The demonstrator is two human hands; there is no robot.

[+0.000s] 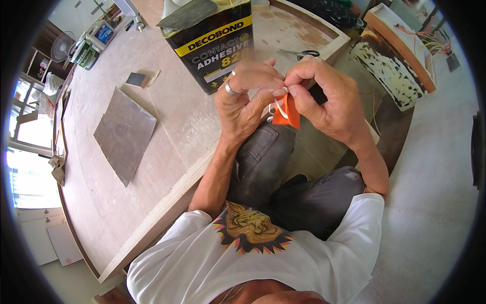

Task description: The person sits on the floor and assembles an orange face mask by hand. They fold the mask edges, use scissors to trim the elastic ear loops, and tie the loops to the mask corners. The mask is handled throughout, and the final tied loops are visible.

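Note:
Both my hands are raised in front of me with their fingertips close together. My left hand point(242, 99), wearing a ring, pinches a thin white strip point(280, 109) between thumb and fingers. My right hand point(326, 99) is closed in a pinch at the same spot, touching the strip's upper end. Just below the fingertips hangs a small, bright orange flat piece point(290, 112), which looks soft. The white strip lies against it; how the two are joined is hidden by my fingers. Behind my left hand stands a large black square tin point(212, 50) with a yellow band.
A diamond-shaped grey sheet point(125, 134) lies on the pale wooden table point(177, 126), near a small dark block point(136, 79). Scissors point(304, 53) rest beyond my hands. Several containers, including a green-labelled tub point(84, 54), stand at the far left. Loose wires point(430, 40) are at the far right.

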